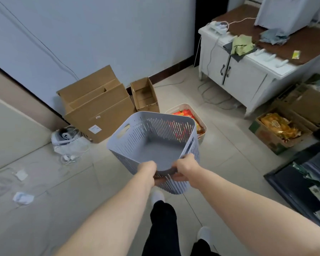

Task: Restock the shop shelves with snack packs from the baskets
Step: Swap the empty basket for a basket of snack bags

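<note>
Grey slotted basket (151, 145): held off the tiled floor, tilted, with its opening toward the camera.
Left hand (147, 169): fingers curled over the basket's near rim, gripping it.
Right hand (185, 167): just beside the left, gripping the same rim.
Cream basket (181, 106): on the floor directly behind the grey basket, holding red snack packs (183, 114).
Large cardboard box (100, 111) and small cardboard box (145, 97): behind and left of it.
Carton of yellow packs (277, 124): well to its right.
White cabinet (235, 78): beyond, on the right.

No legible text; blurred cardboard box label (95, 129)
</note>
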A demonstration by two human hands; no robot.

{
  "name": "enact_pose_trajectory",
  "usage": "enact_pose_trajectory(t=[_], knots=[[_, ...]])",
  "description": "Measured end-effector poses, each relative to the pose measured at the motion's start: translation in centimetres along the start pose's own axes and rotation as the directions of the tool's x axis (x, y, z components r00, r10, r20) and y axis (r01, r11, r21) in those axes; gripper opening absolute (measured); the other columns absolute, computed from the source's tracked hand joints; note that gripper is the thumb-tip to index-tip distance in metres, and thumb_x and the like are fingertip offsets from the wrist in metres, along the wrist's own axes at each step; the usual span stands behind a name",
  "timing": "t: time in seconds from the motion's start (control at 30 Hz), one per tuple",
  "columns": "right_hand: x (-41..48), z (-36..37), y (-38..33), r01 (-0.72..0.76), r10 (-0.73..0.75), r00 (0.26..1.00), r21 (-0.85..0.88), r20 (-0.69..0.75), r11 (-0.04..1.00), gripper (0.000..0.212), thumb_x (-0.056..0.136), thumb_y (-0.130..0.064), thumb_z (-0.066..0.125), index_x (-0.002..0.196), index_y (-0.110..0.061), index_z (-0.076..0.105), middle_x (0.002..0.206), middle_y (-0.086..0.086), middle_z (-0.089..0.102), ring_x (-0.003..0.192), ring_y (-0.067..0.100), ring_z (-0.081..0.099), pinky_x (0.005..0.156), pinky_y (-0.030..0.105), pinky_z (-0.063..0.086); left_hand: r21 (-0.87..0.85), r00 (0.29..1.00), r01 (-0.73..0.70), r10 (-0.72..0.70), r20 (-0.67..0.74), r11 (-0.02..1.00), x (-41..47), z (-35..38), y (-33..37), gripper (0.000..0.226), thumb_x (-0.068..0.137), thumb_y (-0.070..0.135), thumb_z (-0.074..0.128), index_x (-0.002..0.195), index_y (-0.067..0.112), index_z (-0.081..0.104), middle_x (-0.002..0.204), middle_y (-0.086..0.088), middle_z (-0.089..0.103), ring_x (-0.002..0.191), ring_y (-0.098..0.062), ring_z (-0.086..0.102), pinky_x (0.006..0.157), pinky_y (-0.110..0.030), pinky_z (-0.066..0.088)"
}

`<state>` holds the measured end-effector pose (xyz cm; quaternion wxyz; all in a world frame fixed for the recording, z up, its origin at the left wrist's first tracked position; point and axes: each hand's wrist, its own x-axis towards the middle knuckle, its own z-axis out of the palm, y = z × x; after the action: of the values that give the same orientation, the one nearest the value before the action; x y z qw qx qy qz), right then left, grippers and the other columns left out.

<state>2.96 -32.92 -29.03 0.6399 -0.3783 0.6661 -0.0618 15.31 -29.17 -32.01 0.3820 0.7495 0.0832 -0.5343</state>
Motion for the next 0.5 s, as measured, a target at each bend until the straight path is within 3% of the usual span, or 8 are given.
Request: enact_pose_trajectory(t=[0.07, 0.13, 0.17, 0.23, 0.33, 0.5], knots=[[1.6, -1.0, -2.3, 0.104, -0.08, 0.988, -0.181, 0.133, 0.978, 0.015, 0.095, -0.016, 0.05, 0.107, -0.009, 0.056, 0.095, 0.01, 0.059, 0.083, 0.025, 0.059, 0.068, 0.034, 0.051, -0.075, 0.996, -0.005, -0.003, -0.094, 0.997, 3.9, -1.5, 2.6, 0.035, 0.091, -0.008, 0.036, 0.12, 0.002, 0.053, 0.11, -0.026, 0.065, 0.086, -0.04, 0.064, 0.06, -0.058, 0.057], [4.3, -1.5, -5.3, 0.192, -0.16, 0.98, -0.362, 0.117, 0.912, 0.019, 0.095, -0.019, 0.05, 0.106, -0.011, 0.063, 0.091, 0.006, 0.058, 0.078, 0.02, 0.053, 0.065, 0.029, 0.043, 0.003, 0.988, 0.014, -0.013, -0.153, 1.0, 8.4, -3.7, 5.3, 0.038, 0.092, -0.006, 0.038, 0.128, 0.002, 0.05, 0.116, -0.026, 0.063, 0.084, -0.039, 0.062, 0.04, -0.047, 0.053], [5.5, -1.7, -6.3, 0.194, -0.173, 0.981, -0.416, 0.087, 0.889, 0.021, 0.095, -0.018, 0.051, 0.11, -0.012, 0.065, 0.098, 0.005, 0.061, 0.084, 0.02, 0.054, 0.071, 0.028, 0.043, 0.048, 0.988, 0.014, -0.006, -0.156, 0.999, 9.9, -4.5, 6.3, 0.04, 0.092, -0.005, 0.037, 0.13, 0.001, 0.049, 0.119, -0.027, 0.062, 0.086, -0.04, 0.062, 0.035, -0.044, 0.051], [8.5, -1.5, -8.4, 0.18, -0.204, 0.979, -0.492, 0.006, 0.852, 0.027, 0.094, -0.014, 0.051, 0.117, -0.013, 0.065, 0.115, 0.008, 0.064, 0.1, 0.024, 0.057, 0.08, 0.028, 0.043, 0.141, 0.985, 0.019, 0.005, -0.171, 0.99, 13.3, -5.5, 8.8, 0.039, 0.092, -0.005, 0.036, 0.129, 0.001, 0.049, 0.117, -0.025, 0.062, 0.09, -0.039, 0.061, 0.031, -0.039, 0.049], [13.5, -0.1, -11.7, 0.075, -0.149, 0.983, -0.509, -0.106, 0.858, 0.028, 0.093, -0.012, 0.05, 0.118, -0.013, 0.063, 0.12, 0.01, 0.063, 0.109, 0.028, 0.057, 0.086, 0.031, 0.046, 0.281, 0.985, 0.041, 0.008, -0.17, 0.959, 18.5, -6.1, 12.4, 0.036, 0.094, -0.001, 0.038, 0.126, 0.005, 0.053, 0.11, -0.02, 0.063, 0.089, -0.033, 0.061, 0.033, -0.034, 0.048], [20.1, 3.3, -15.7, -0.041, -0.029, 0.992, -0.54, -0.12, 0.841, 0.029, 0.095, -0.012, 0.047, 0.12, -0.013, 0.061, 0.125, 0.008, 0.059, 0.116, 0.026, 0.054, 0.096, 0.034, 0.046, 0.505, 0.986, 0.088, -0.003, -0.167, 0.858, 25.9, -6.0, 18.5, 0.025, 0.095, 0.007, 0.046, 0.119, 0.01, 0.052, 0.112, -0.018, 0.061, 0.077, -0.032, 0.061, 0.036, -0.033, 0.048]])
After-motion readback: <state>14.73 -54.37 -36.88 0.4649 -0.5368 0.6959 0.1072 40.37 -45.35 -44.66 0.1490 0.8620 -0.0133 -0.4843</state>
